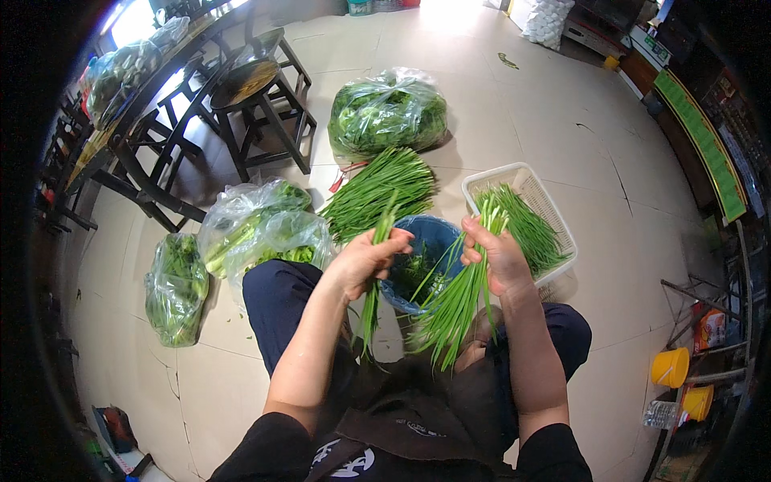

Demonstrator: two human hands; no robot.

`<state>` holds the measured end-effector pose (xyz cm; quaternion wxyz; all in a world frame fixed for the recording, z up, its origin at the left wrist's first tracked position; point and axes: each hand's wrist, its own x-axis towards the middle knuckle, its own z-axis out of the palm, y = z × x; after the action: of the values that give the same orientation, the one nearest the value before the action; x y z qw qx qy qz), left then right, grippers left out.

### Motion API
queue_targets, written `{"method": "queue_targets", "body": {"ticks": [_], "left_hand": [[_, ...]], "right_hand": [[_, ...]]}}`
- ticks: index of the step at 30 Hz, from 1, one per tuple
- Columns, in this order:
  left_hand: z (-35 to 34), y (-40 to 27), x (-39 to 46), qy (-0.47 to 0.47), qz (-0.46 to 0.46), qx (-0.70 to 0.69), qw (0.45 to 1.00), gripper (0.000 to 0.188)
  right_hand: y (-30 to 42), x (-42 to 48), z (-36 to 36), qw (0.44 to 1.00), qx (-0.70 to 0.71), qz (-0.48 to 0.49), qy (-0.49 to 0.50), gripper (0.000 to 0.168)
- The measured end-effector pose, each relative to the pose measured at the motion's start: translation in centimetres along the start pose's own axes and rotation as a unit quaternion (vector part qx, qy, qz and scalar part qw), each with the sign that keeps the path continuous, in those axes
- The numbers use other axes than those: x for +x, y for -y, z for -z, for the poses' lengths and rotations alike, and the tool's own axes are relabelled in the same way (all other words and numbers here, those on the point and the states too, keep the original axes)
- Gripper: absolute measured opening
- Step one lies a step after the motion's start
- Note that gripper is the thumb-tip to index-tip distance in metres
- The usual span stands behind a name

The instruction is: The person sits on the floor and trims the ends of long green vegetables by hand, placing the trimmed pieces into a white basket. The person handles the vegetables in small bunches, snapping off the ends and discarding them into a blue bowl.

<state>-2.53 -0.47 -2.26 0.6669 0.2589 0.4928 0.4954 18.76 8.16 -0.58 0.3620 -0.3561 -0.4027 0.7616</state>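
My left hand (368, 260) grips a thin bunch of green chives (371, 310), whose leaves stick out above and below the fist. A thicker chive bunch (453, 319) is held in my right hand (495, 252), pale stem ends up and leaves hanging down. Between and beyond my hands stands a bin with a blue liner (430, 226), with green scraps (415, 268) inside. Right of it, a white plastic basket (572, 244) contains more chives (530, 232), partly behind my right hand. A large chive pile (382, 190) lies on the floor past the bin.
A big clear bag of leafy greens (388, 114) sits beyond the pile. Bagged vegetables (259, 232) and another bag of greens (176, 289) lie at left. Wooden stools (253, 84) and a table (96, 147) stand back left. Yellow buckets (670, 367) are on a rack at right.
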Motion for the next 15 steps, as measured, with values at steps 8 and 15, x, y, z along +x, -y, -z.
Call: {"method": "queue_targets", "body": {"ticks": [8,15], "left_hand": [[-2.0,1.3,0.5,0.076,0.025,0.017,0.997,0.015],[-2.3,1.2,0.3,0.068,0.027,0.019,0.997,0.009]], "right_hand": [[-1.8,-0.3,-1.5,0.999,-0.042,-0.014,0.031,0.017],[-2.0,-0.3,-1.6,0.997,-0.055,-0.023,0.039,0.020]]}}
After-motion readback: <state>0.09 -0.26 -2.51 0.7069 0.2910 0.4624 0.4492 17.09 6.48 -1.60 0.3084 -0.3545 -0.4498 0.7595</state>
